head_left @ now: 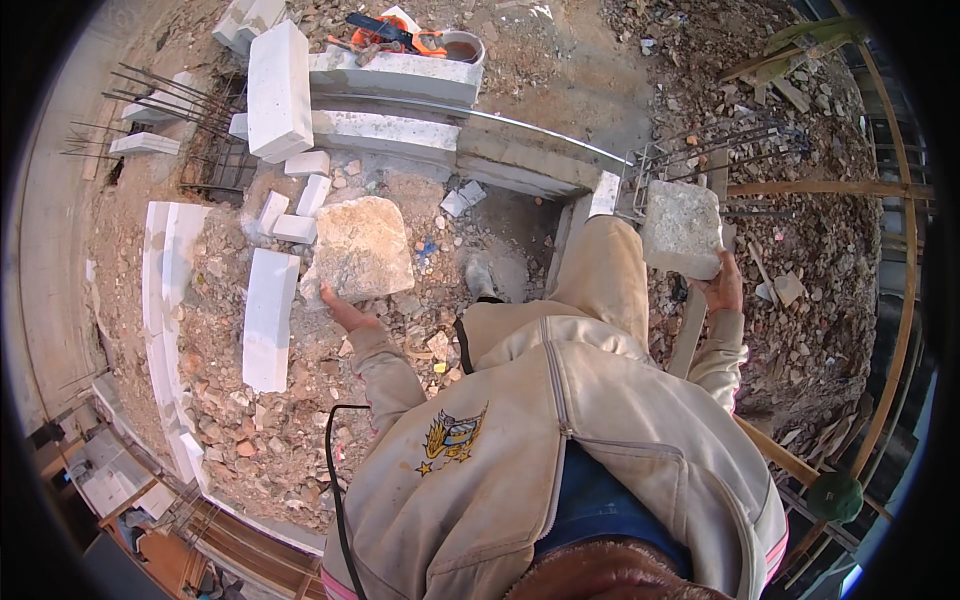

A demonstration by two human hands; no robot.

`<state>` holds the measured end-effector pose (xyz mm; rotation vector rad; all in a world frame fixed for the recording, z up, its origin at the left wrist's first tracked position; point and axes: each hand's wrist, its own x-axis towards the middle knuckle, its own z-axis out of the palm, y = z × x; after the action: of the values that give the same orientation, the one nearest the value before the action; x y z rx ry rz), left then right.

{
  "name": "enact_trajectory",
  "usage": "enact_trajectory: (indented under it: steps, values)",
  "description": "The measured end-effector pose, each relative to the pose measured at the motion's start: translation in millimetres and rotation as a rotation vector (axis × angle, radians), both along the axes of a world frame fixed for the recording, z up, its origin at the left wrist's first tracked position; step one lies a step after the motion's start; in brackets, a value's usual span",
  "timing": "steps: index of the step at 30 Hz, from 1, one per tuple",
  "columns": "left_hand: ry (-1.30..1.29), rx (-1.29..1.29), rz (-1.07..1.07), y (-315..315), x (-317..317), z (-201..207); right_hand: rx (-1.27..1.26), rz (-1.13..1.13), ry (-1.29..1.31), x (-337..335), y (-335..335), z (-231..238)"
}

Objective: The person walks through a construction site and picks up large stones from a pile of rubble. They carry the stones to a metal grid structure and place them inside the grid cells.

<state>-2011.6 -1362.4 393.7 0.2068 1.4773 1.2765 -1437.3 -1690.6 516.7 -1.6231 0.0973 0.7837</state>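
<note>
At ten o'clock, the left hand (pixel 347 313) is gripping the near edge of a tan, rough stone block (pixel 362 245), apparently supporting its weight; at two, the right hand (pixel 724 286) is clasping a grey, squarish stone block (pixel 682 228) near its lower corner.

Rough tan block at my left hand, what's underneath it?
Loose rubble shows around the rough tan block at your left hand; whatever lies directly underneath is covered and can't be seen.

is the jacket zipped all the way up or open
Partly open: the zip on the jacket is joined lower down, but its sides part higher up, showing a blue shirt.
</note>
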Motion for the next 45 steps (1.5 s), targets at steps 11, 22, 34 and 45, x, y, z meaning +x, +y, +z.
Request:
enact_trajectory:
  steps: [11, 22, 34, 45]
  values:
    - [-0.144, 0.069, 0.032, 43.4, 49.2, -7.8, 0.012, -0.113, 0.099, 40.8, 67.2, -74.5]
    - [-0.019, 0.245, 0.061, 158.5, 198.1, -1.9, 0.087, -0.113, 0.119, 152.0, 128.9, -193.6]
    - [-0.101, 0.271, -0.154, 302.4, 387.8, 35.4, 0.083, -0.263, 0.067, 226.3, 177.0, -158.0]
    - [-0.104, 0.18, -0.531, 479.9, 678.9, -55.8, -0.02, -0.467, 0.023, 293.9, 275.4, -199.2]
